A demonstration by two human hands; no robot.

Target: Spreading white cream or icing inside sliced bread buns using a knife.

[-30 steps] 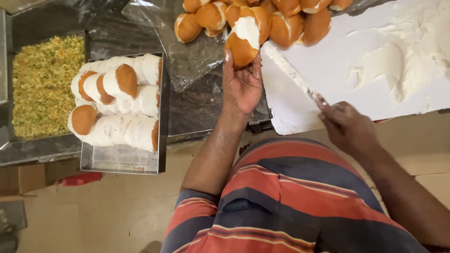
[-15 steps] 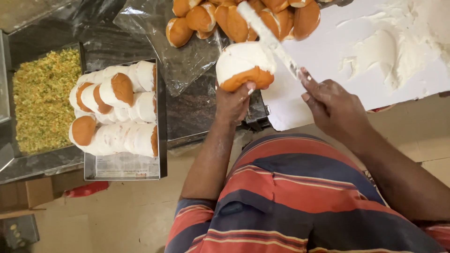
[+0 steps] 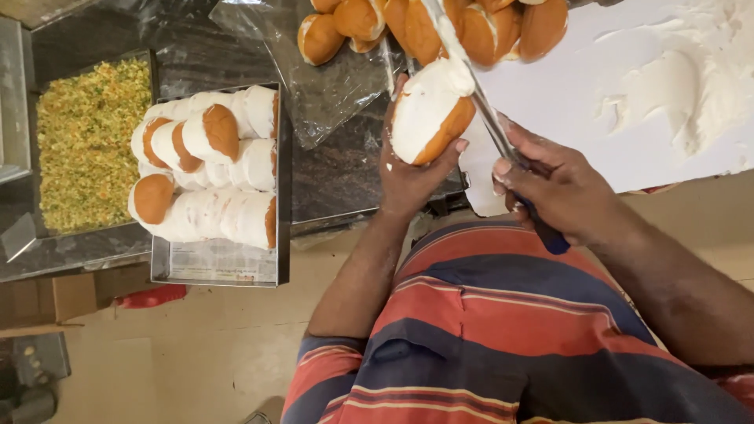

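Since half a second ago the knife has come onto the cream-coated bun; the left hand cups that bun above the counter edge; the right hand grips the handle; spreading is underway, wanting an even stroke.

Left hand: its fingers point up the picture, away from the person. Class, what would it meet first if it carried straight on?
Probably the pile of plain buns just beyond the cream-covered bun that the left hand holds, though depth is unclear.
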